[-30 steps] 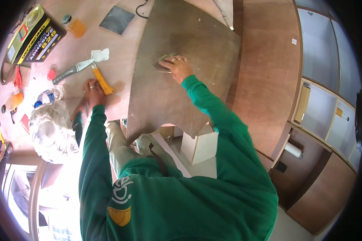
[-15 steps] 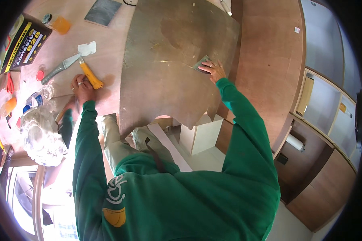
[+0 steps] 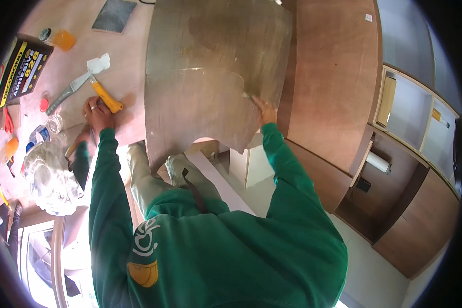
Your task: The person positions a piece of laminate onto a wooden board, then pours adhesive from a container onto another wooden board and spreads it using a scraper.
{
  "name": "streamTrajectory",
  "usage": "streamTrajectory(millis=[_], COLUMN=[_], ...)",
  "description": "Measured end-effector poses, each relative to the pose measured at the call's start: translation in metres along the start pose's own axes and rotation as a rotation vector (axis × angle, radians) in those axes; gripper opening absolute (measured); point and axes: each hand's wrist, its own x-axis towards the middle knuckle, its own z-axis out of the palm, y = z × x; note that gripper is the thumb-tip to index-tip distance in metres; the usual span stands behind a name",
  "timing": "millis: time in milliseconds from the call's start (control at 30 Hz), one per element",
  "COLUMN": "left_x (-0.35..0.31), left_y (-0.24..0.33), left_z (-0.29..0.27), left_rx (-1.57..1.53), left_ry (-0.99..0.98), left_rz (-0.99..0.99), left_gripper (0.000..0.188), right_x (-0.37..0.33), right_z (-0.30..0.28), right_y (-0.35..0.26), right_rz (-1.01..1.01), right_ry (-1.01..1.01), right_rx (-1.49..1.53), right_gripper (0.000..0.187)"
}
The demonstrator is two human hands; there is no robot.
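Note:
A large brown board (image 3: 200,113) with a glossy, patchy surface and a curved cutout in its near edge lies in front of me. My right hand (image 3: 266,110) is on its right part, fingers stretched forward and closed on a small flat spreader (image 3: 247,95), mostly lost against the board. A pale wet line runs across the board to its left. My left hand (image 3: 98,117) rests on the pinkish tabletop (image 3: 131,66), fingers slightly bent and apart, beside a yellow-handled knife (image 3: 107,96). A putty knife (image 3: 69,92) with a white-smeared blade (image 3: 98,63) lies just beyond.
At the left stand an adhesive tin (image 3: 23,69), an orange-filled jar (image 3: 59,39) and a crumpled clear plastic bag (image 3: 51,177). A dark square sheet (image 3: 114,15) lies at the back. Wooden shelving (image 3: 395,174) with a white roll (image 3: 378,162) stands at the right.
My right hand has moved toward me across the board, and the spreader shows less than before. My left hand stays by the yellow-handled knife. The whole view has shifted slightly.

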Motion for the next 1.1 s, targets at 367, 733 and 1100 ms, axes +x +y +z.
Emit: streamTrajectory(millis=[367,733,1100], left_x=[0.004,0.003,0.002], left_y=[-0.001,0.001,-0.002], left_z=[0.006,0.002,0.001], left_rx=[0.061,-0.011,0.009], left_ry=[-0.002,-0.047,-0.051], left_rz=[0.105,0.001,-0.045], left_gripper=[0.021,0.025,0.025], right_x=[0.040,-0.029,0.171], right_z=[0.006,0.031,-0.017], right_y=[0.027,-0.025,-0.149], right_rz=[-0.104,0.740,0.515], right_ry=[-0.043,0.101,-0.158], right_rx=[0.084,0.103,-0.024], right_gripper=[0.068,0.032,0.036])
